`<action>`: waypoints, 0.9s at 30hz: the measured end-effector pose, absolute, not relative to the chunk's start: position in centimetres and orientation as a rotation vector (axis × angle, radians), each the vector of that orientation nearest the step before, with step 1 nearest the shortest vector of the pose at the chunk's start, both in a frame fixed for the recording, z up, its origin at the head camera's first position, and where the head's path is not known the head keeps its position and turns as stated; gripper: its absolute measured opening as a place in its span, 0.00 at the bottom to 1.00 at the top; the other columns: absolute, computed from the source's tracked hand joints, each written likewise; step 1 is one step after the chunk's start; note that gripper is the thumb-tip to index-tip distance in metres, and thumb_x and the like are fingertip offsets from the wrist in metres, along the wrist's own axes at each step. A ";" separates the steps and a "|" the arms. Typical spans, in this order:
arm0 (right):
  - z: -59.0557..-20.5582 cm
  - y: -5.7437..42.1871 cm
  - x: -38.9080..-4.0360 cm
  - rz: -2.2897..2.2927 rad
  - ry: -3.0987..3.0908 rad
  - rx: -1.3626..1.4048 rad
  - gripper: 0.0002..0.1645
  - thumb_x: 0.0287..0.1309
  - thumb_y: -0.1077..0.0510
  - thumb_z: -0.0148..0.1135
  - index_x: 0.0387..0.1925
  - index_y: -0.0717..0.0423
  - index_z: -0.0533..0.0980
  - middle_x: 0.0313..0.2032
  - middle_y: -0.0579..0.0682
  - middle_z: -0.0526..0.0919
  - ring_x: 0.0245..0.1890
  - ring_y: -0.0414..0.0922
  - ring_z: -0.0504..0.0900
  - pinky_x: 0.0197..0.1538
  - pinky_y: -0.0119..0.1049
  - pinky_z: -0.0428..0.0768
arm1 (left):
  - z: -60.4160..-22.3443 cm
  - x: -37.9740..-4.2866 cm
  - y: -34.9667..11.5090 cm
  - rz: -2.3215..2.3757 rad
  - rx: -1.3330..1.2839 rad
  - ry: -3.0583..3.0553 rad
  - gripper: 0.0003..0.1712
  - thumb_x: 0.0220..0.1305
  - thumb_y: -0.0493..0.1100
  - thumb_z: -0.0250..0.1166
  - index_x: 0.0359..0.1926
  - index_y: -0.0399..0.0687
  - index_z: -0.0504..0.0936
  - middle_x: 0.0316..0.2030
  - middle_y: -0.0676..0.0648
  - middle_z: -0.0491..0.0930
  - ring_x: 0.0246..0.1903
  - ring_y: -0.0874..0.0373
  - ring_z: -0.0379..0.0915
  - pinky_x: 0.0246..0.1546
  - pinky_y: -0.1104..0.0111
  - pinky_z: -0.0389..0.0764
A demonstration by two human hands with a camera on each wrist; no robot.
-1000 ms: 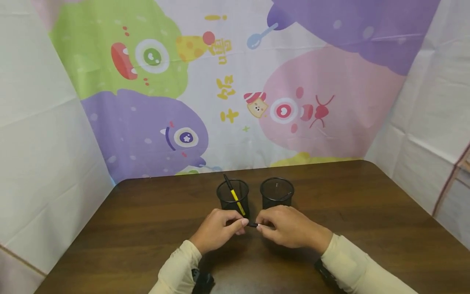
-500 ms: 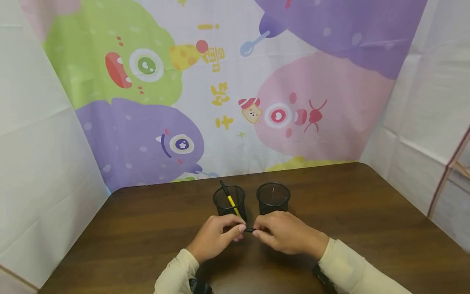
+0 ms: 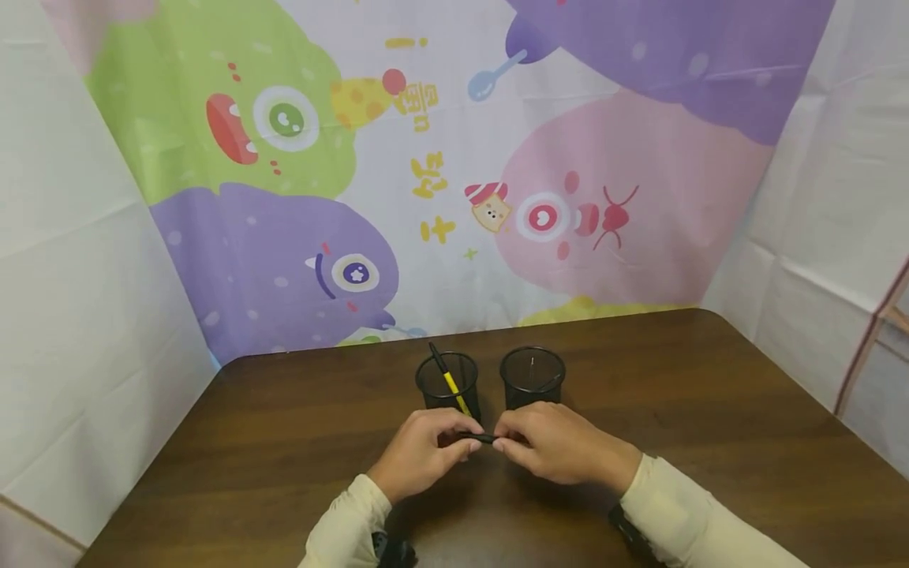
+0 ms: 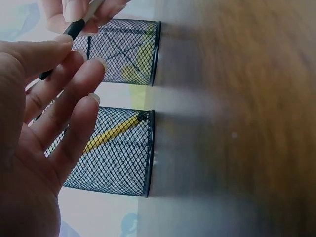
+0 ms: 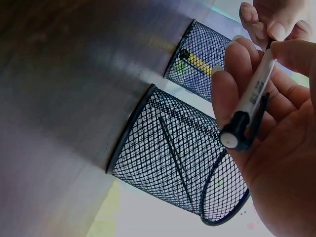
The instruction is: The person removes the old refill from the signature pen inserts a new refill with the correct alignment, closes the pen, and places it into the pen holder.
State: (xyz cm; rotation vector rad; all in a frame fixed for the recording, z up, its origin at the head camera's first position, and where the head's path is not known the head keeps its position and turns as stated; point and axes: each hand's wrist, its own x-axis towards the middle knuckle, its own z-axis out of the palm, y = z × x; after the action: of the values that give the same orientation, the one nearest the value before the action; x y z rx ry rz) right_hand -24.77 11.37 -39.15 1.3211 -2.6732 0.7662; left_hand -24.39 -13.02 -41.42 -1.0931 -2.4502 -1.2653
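Between my two hands lies a pen (image 5: 259, 86) with a white barrel, black clip and black front part. My left hand (image 3: 419, 451) pinches the black part (image 4: 75, 29) between thumb and index finger, its other fingers loosely extended. My right hand (image 3: 568, 443) pinches the white barrel near the black part, and the clip end points back over its palm. Just beyond the hands stand two black mesh pen cups. A yellow and black pen (image 3: 452, 384) leans in the left cup (image 3: 419, 386).
Inside the right mesh cup (image 3: 525, 398) a thin dark stick (image 5: 175, 158) shows through the mesh. All stands on a brown wooden table (image 3: 298, 410). Behind it hangs a cartoon-printed cloth (image 3: 447, 292), with white cloth (image 3: 85, 237) at the sides.
Both hands stay close together at the pen. The left fingers have parted a little, and more of the pen's black part shows between the hands. The head view has shifted slightly.
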 end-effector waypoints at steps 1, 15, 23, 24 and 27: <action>-39.1 11.4 -24.8 0.766 -2.672 1.321 0.08 0.72 0.50 0.59 0.39 0.46 0.82 0.31 0.31 0.79 0.28 0.29 0.75 0.33 0.30 0.77 | -41.4 -24.4 -13.0 -1.270 -1.084 -2.460 0.07 0.64 0.39 0.71 0.42 0.54 0.87 0.31 0.60 0.83 0.26 0.66 0.78 0.27 0.71 0.81; -39.1 11.5 -24.7 0.741 -2.642 1.327 0.04 0.68 0.53 0.63 0.36 0.44 0.82 0.28 0.30 0.77 0.25 0.29 0.73 0.30 0.28 0.75 | -41.2 -24.2 -13.0 -1.259 -1.037 -2.572 0.05 0.68 0.42 0.68 0.41 0.50 0.87 0.28 0.57 0.85 0.27 0.67 0.81 0.30 0.71 0.82; -39.2 11.4 -24.8 0.723 -2.649 1.325 0.04 0.67 0.53 0.65 0.34 0.42 0.81 0.26 0.29 0.76 0.23 0.29 0.72 0.29 0.28 0.75 | -41.2 -24.2 -13.1 -1.216 -1.032 -2.616 0.07 0.70 0.47 0.66 0.39 0.50 0.87 0.26 0.61 0.84 0.26 0.70 0.80 0.29 0.72 0.81; -39.1 11.4 -24.8 0.720 -2.650 1.324 0.04 0.67 0.53 0.65 0.34 0.42 0.81 0.26 0.29 0.75 0.23 0.29 0.72 0.28 0.28 0.75 | -41.2 -24.2 -13.1 -1.204 -1.029 -2.621 0.09 0.70 0.48 0.65 0.39 0.50 0.88 0.25 0.62 0.83 0.26 0.70 0.80 0.29 0.72 0.81; -39.1 11.4 -24.8 0.720 -2.654 1.325 0.04 0.67 0.53 0.65 0.34 0.42 0.81 0.26 0.29 0.75 0.23 0.29 0.72 0.28 0.28 0.74 | -41.1 -24.3 -13.1 -1.163 -1.018 -2.637 0.14 0.71 0.52 0.63 0.37 0.49 0.88 0.24 0.63 0.83 0.26 0.70 0.79 0.28 0.72 0.80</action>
State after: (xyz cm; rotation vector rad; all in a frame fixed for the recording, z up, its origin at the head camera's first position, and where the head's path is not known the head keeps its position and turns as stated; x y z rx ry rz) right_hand -24.82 11.39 -39.12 1.3246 -2.6542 0.7198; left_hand -24.26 -13.14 -41.13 -1.0176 -2.6373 -1.1629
